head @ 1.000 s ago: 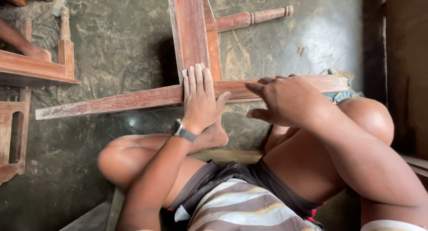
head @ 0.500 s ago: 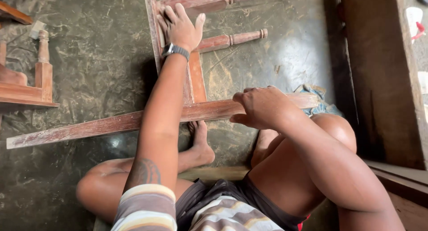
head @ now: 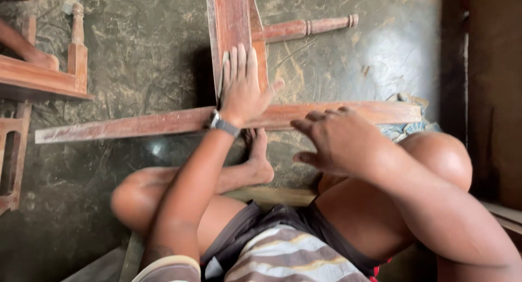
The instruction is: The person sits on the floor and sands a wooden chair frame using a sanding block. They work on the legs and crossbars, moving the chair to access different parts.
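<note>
Floor point(head: 136, 53) of dark, mottled green stone, glossy and scuffed, carrying all parts. Reddish-brown wooden furniture frame point(head: 234, 21) lying flat at centre: one broad rail running up out of view, one long worn crossbar point(head: 125, 124) spanning left to right, one turned spindle point(head: 310, 26) projecting to the right. Left hand point(head: 242, 91) pressed flat on the broad rail just above the crossbar joint, fingers point(head: 239, 59) extended and together, thumb spread, gripping nothing visible. Black wristwatch point(head: 223, 124) at that wrist. Right hand point(head: 340, 140) resting over the crossbar near its right end, fingers loosely curled, not clamped. Bare foot point(head: 260, 159) under the crossbar. Second wooden frame with turned post point(head: 76, 48) at left edge, well apart. Dark wooden panel point(head: 495, 86) bounding the right side. Open floor between the two frames.
</note>
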